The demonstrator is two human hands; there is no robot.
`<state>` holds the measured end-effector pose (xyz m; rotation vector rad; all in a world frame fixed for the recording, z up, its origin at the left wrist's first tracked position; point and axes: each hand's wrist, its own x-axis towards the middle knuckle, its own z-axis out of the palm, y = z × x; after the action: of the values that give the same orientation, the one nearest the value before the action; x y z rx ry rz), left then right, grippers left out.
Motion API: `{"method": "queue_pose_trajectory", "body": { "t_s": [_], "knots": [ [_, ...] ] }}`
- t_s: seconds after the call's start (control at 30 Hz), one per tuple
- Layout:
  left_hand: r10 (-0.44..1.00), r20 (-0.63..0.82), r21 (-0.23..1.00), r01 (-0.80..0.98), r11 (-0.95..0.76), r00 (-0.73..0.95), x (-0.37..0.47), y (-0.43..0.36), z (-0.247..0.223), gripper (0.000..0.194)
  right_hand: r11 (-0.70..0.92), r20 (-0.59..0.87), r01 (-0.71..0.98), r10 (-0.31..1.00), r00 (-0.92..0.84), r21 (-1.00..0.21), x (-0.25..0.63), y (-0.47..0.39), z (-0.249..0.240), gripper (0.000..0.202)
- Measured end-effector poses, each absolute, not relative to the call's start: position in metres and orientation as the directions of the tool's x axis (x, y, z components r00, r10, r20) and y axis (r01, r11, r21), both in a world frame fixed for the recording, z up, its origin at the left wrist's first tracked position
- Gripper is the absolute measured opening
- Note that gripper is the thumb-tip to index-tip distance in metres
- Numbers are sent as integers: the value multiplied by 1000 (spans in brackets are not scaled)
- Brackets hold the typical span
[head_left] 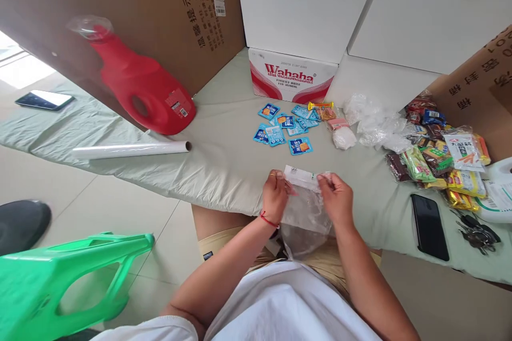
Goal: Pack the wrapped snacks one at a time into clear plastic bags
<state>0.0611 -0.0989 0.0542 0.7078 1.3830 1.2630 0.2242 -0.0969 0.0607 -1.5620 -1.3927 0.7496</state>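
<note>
- Mostly, the surface is big and wears a pale green cloth;
- a white and red water box sits at the back;
- a red jug is off to the left;
- a clear bag hangs by the front edge, between two hands;
- the left hand pinches one top corner, and the right hand pinches the other;
- a black phone lies to the right;
- little blue packets lie just past the bag, near the box.
</note>
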Motion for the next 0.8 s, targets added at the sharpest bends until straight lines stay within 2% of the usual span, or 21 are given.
{"method": "queue_pose_trajectory", "body": {
  "t_s": [0.1, 0.2, 0.27, 0.37, 0.43, 0.57, 0.63, 0.67, 0.73, 0.8],
  "knots": [
    [946, -177, 982, 7, 186, -273, 25, -92, 49, 24, -86, 11, 349, 964, 266, -933, 257, -88, 61, 37],
    [957, -46, 962, 246, 119, -286, 0, -85, 45, 24, -108, -13, 384, 970, 242, -917, 281, -80, 60, 40],
    [959, 9, 920, 379, 103, -282, -7, -79, 43, 23, -100, -21, 409, 981, 193, -907, 288, -75, 57, 43],
    [955, 14, 797, 580, 168, -295, -6, -68, 44, 21, -81, -1, 475, 986, 167, -876, 292, -64, 45, 46],
    [956, -37, 663, 708, 241, -291, -1, -59, 46, 23, -42, 85, 603, 980, 180, -797, 294, -54, 39, 48],
    [951, -155, 452, 837, 310, -268, 7, -45, 52, 33, 99, 443, 860, 883, 156, -501, 288, -48, 49, 45],
    [949, -177, 420, 852, 313, -262, 9, -42, 54, 36, 247, 567, 885, 823, 23, -395, 274, -59, 64, 40],
    [949, -180, 412, 856, 313, -260, 10, -41, 55, 37, 345, 581, 868, 810, -83, -357, 264, -67, 71, 40],
    [950, -176, 402, 862, 309, -258, 10, -40, 54, 38, 531, 485, 787, 803, -347, -315, 241, -88, 79, 48],
    [953, -163, 402, 865, 300, -254, 10, -40, 53, 39, 601, 337, 745, 792, -509, -289, 218, -108, 77, 55]
  ]
}}
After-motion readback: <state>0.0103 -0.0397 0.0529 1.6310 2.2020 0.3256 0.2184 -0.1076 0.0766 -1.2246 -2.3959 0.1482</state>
